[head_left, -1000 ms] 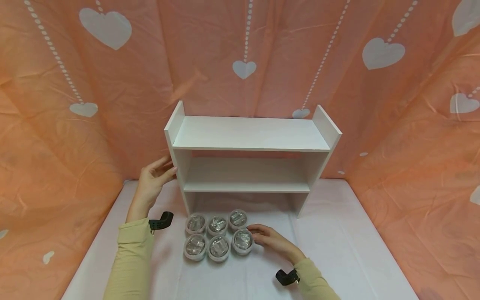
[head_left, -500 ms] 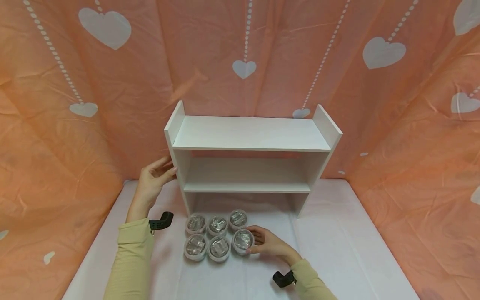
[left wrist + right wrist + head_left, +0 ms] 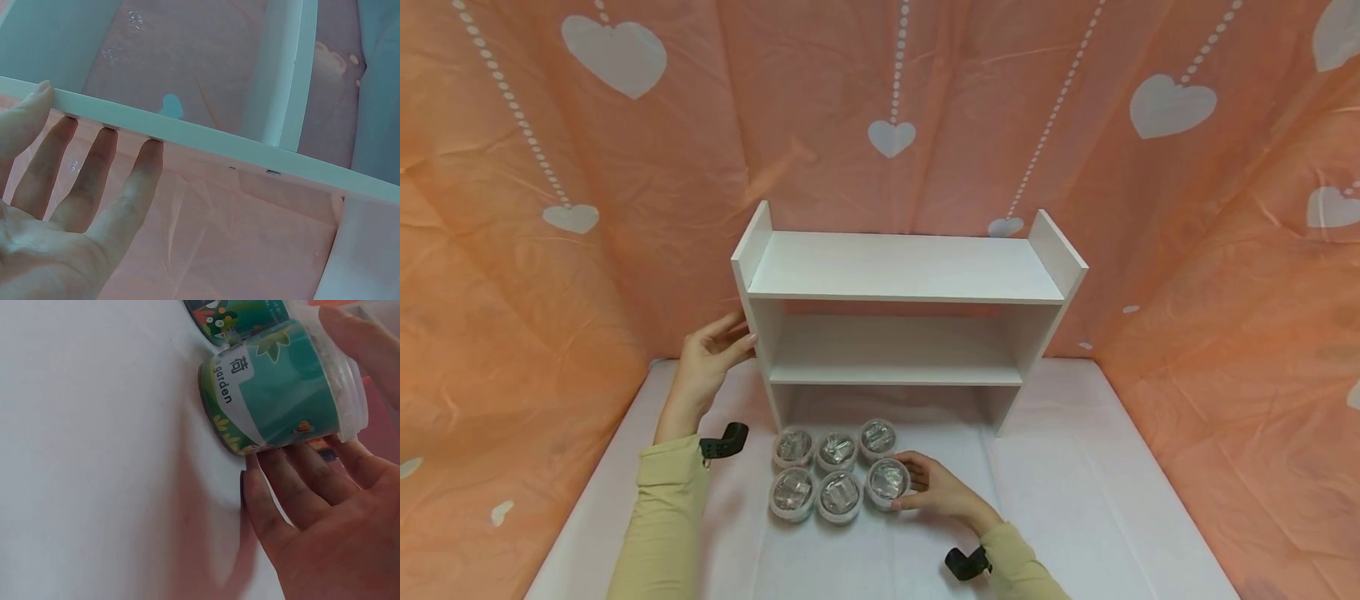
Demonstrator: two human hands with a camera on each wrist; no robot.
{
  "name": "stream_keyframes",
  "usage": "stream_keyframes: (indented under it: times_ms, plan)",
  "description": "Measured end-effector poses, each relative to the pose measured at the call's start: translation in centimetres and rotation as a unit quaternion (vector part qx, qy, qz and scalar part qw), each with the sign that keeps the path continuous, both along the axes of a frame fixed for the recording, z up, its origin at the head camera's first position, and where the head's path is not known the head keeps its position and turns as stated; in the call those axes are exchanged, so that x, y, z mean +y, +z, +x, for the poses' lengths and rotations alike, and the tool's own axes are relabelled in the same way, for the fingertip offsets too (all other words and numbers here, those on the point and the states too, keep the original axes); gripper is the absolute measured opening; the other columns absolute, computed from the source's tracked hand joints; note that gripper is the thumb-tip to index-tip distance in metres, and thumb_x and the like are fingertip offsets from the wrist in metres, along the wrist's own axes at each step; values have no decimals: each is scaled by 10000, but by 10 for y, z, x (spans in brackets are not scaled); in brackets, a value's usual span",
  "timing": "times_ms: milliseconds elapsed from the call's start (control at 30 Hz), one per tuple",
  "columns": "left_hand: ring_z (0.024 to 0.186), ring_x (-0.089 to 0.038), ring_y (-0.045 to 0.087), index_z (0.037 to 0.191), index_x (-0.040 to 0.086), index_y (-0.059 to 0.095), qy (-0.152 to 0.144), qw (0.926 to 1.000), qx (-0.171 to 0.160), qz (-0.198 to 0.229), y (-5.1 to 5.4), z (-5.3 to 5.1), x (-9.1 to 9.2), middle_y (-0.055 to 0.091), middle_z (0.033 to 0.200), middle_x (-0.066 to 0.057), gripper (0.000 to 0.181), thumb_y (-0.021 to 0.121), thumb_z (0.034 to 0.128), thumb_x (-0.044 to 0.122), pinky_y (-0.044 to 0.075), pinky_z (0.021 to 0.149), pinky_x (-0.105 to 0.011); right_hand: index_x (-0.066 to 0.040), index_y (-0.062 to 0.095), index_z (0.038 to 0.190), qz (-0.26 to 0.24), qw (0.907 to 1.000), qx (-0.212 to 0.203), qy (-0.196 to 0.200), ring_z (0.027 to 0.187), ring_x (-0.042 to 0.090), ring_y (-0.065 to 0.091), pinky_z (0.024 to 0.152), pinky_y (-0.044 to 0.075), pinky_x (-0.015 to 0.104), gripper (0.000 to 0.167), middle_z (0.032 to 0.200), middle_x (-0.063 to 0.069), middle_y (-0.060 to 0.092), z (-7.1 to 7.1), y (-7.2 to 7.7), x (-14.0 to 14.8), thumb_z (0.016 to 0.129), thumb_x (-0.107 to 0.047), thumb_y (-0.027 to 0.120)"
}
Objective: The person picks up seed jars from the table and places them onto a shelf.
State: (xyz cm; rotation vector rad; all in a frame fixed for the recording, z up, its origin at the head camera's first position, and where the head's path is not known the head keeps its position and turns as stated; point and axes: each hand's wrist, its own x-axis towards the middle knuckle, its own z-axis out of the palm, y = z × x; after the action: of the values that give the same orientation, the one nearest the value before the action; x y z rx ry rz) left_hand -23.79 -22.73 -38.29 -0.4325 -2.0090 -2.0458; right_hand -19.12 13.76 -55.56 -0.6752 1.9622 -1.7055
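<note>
Several small round jars with clear lids, crumpled silvery packets showing through, stand in two rows on the table. My right hand (image 3: 942,492) holds the front-right jar (image 3: 887,480), thumb at its near side and fingers round the far side. In the right wrist view this jar (image 3: 287,387) has a green label printed "garden"; my thumb lies by its lid. My left hand (image 3: 703,362) touches the left side panel of a white shelf unit (image 3: 895,343). In the left wrist view, fairly straight fingers (image 3: 134,194) meet the panel's outer face and the thumb lies at its edge.
Behind the jars the shelf unit has two boards, the upper one (image 3: 902,267) between raised side panels. A pale cloth covers the table (image 3: 1075,500). Orange sheeting (image 3: 820,108) with white hearts encloses the back and both sides.
My right hand has closed in on the front-right jar, its thumb coming round to the near side. The left hand keeps its place at the shelf panel.
</note>
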Motion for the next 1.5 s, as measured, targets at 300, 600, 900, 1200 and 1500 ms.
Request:
stream_keyframes:
  times_ms: [300, 600, 900, 1200, 1500]
  plan:
    - [1053, -118, 611, 1387, -51, 449, -13, 9999, -79, 62, 0, -1, 0, 564, 1302, -113, 517, 635, 909, 9, 551, 835, -317, -29, 522, 1299, 215, 9997, 28, -138, 1190, 261, 522, 1010, 411, 322, 573, 1226, 105, 588, 2, 5, 7, 795, -86, 787]
    - [1028, -126, 623, 1386, -56, 449, -28, 9999, -66, 71, -1, -1, -1, 579, 1279, -109, 513, 632, 910, 6, 555, 817, -293, 34, 495, 1306, 113, 9995, 272, -87, 1116, 244, 575, 935, 475, 292, 541, 1196, 160, 596, -1, 5, 23, 845, -104, 743]
    - [1021, -137, 626, 1380, -65, 451, -7, 10000, -14, 10, -1, -1, -1, 603, 1235, -43, 511, 634, 909, 7, 558, 802, -275, 39, 487, 1320, 197, 9992, 253, -251, 1138, 253, 561, 925, 478, 268, 525, 1213, 172, 587, -1, 23, 37, 873, -114, 714]
    - [1022, -140, 626, 1383, -62, 448, 1, 10000, -43, -3, 0, 0, -1, 581, 1273, -120, 513, 634, 911, 16, 557, 807, -281, 38, 481, 1329, 206, 9981, 449, -379, 1139, 249, 561, 916, 489, 275, 524, 1212, 177, 583, -3, 48, 51, 875, -93, 706]
    - [1019, -124, 626, 1391, -49, 444, 19, 10000, -73, -39, 0, -1, -2, 555, 1309, -138, 522, 637, 914, 33, 558, 810, -295, 34, 478, 1319, 118, 9947, 895, -498, 1112, 204, 572, 921, 486, 304, 512, 1194, 180, 578, -2, 79, 59, 870, -66, 703]
